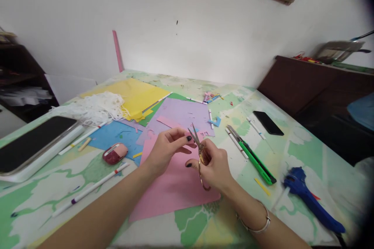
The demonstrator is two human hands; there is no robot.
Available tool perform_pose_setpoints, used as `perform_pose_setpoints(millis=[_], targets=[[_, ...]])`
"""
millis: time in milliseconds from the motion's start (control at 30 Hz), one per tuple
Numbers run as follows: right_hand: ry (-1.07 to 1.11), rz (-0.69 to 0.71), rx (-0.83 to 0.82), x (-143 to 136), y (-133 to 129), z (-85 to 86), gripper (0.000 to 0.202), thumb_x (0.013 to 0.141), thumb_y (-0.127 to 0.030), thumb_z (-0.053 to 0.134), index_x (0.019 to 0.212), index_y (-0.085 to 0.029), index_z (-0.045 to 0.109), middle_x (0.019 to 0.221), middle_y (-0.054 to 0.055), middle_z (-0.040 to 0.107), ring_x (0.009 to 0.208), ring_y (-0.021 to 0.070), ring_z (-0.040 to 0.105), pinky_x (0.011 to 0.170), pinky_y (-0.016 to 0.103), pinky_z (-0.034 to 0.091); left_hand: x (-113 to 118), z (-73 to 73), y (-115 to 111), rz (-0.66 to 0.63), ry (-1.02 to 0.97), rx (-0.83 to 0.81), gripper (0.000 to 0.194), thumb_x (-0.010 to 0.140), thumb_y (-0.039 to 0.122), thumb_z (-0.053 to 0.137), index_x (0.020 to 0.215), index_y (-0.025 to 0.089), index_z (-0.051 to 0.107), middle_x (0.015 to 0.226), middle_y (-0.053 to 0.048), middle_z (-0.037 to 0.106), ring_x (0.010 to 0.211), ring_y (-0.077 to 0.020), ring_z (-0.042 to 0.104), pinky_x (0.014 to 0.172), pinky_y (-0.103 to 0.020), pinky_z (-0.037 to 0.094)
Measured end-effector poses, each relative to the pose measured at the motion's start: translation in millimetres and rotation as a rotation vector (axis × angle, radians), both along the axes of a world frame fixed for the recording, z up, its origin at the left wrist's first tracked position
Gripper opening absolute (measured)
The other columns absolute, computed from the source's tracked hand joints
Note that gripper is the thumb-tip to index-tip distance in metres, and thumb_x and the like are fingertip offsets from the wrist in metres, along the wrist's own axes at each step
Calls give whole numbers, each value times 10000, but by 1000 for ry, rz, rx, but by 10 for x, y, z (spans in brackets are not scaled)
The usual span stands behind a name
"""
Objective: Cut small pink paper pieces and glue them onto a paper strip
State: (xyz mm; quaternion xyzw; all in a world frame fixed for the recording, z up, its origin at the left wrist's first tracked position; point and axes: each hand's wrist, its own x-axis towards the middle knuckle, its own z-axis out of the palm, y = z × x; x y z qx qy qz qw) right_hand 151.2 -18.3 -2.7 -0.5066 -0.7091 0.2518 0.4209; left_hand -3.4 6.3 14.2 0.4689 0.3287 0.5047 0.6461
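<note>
My right hand (217,163) grips a pair of gold-handled scissors (200,148), its blades slightly apart and pointing up and away. Just left of the blades is my left hand (165,148), thumb and fingers drawn together; whatever it pinches is too small to make out. Both hands are above a pink sheet (172,186). Beyond them lies a lilac sheet (187,113) with a pink strip (168,121) and small cut scraps on it.
On the right lie a green utility knife (257,159), a blue glue gun (312,198) and a black phone (268,123). Leftward are a dark red case (115,153), a blue sheet (108,136), yellow sheets (128,93), white strings (96,107), another phone (37,140) and several white sticks.
</note>
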Motion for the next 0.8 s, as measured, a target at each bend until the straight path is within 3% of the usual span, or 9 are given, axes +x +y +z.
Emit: perform_pose_setpoints(millis=[800], targets=[[-61, 20, -22, -4, -13, -15, 307, 694, -293, 673, 713, -221, 375, 494, -113, 276, 466, 76, 261, 455, 205, 214, -5, -28, -17, -42, 32, 62, 116, 767, 246, 653, 796, 139, 617, 819, -52, 680, 775, -200, 659, 675, -311, 529]])
